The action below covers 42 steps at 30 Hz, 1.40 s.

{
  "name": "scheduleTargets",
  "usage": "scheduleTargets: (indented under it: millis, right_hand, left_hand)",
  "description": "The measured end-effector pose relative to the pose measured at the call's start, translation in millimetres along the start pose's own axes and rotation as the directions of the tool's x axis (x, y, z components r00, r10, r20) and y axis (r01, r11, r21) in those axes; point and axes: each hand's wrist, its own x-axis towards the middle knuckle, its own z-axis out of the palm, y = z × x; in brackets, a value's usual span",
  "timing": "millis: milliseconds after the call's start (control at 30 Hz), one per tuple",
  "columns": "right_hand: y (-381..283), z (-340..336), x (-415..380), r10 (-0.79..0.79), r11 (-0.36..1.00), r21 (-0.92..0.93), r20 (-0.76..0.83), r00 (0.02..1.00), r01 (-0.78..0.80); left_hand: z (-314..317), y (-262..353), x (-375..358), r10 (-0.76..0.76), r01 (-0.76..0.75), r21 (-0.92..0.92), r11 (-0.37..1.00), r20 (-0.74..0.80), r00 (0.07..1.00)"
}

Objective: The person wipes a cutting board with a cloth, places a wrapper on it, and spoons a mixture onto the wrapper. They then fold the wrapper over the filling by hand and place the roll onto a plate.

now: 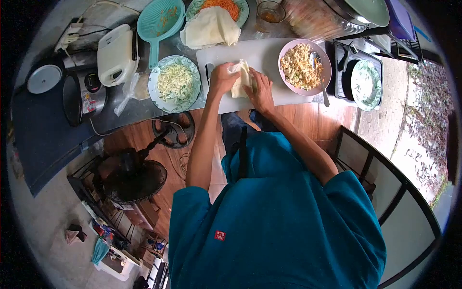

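A pale, folded wrapper (240,86) lies on the white cutting board (262,54). My left hand (224,77) grips its left edge near the top, fingers bent against it. On its right side, my right hand (261,90) presses with curled fingers and thumb at the edge. Any filling inside the wrapper is hidden. To the right stands a pink bowl (329,67) of chopped mixed filling with a spoon (326,98) in it. Shredded cabbage (174,83) fills a patterned bowl on the left. Behind the board, a stack of flat wrappers (211,30) rests partly over a plate of shredded carrot (226,6).
A green colander (160,20), a white appliance (118,55) and a plastic bag (129,95) are at the left. At the back stands a glass (270,15). A patterned plate (365,84) sits over a stove (342,85) at the right. A black fan (134,178) stands below the counter.
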Motion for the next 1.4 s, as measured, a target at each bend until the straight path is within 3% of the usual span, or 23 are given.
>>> scheduleTargets:
  millis: [100, 167, 300, 400, 467, 567, 800, 867, 967, 1067, 1200, 1267, 1300, 1367, 1400]
  right_hand:
    - [-1, 0, 2, 0.007, 1.000, 0.022, -0.010, 1.000, -0.007]
    - [-3, 1, 0, -0.003, 1.000, -0.020, -0.066, 0.998, 0.002]
    - [-4, 0, -1, -0.081, 0.993, -0.093, -0.105, 0.991, 0.071]
    - [-4, -2, -1, -0.096, 0.986, -0.139, -0.057, 0.994, 0.087]
    - [-5, -3, 0, -0.188, 0.968, -0.169, 0.002, 0.982, 0.186]
    - [-9, -7, -3, -0.271, 0.951, -0.134, 0.083, 0.959, 0.280]
    - [-7, -5, -3, -0.316, 0.920, -0.145, 0.280, 0.907, 0.365]
    - [-6, -7, -1, -0.344, 0.883, -0.201, 0.340, 0.875, 0.425]
    - [-6, -9, 5, -0.372, 0.841, -0.258, 0.362, 0.855, 0.475]
    - [-5, -11, 8, -0.353, 0.849, -0.236, 0.416, 0.838, 0.474]
    - [-2, -11, 10, -0.370, 0.839, -0.239, 0.406, 0.835, 0.489]
    - [0, -16, 10, -0.421, 0.841, -0.201, 0.339, 0.841, 0.502]
    - [0, -18, 9, -0.422, 0.841, -0.199, 0.339, 0.841, 0.503]
    - [-4, -21, 8, -0.294, 0.937, -0.156, 0.139, 0.946, 0.314]
    - [-7, -22, 12, -0.294, 0.937, -0.154, 0.141, 0.945, 0.315]
  left_hand:
    - [-7, 11, 3, 0.132, -0.129, 0.125, 0.984, -0.016, 0.991]
    - [-12, 16, 2, 0.086, -0.098, 0.115, 0.989, 0.105, 0.991]
    - [-11, 13, 4, 0.148, -0.145, -0.029, 0.989, 0.122, 0.982]
    - [-10, 14, 6, 0.191, -0.189, -0.112, 0.976, 0.007, 0.981]
    - [-17, 16, 10, 0.180, -0.181, -0.008, 0.984, 0.130, 0.975]
    - [-23, 21, 16, 0.122, -0.124, -0.006, 0.992, 0.230, 0.965]
    - [-29, 20, 30, 0.110, -0.121, 0.024, 0.992, 0.271, 0.956]
    - [-30, 21, 34, 0.049, -0.098, 0.133, 0.986, 0.333, 0.942]
    - [-27, 22, 41, 0.078, -0.150, 0.169, 0.974, 0.371, 0.925]
    - [-25, 21, 41, 0.123, -0.162, 0.091, 0.982, 0.337, 0.933]
    - [-22, 19, 40, 0.134, -0.167, 0.076, 0.983, 0.327, 0.936]
    - [-23, 20, 34, 0.281, -0.315, 0.079, 0.946, 0.288, 0.915]
    - [-23, 21, 31, 0.279, -0.314, 0.081, 0.946, 0.288, 0.916]
    - [-22, 22, 21, 0.325, -0.352, 0.076, 0.933, 0.239, 0.915]
    - [-23, 23, 16, 0.322, -0.348, 0.077, 0.934, 0.238, 0.916]
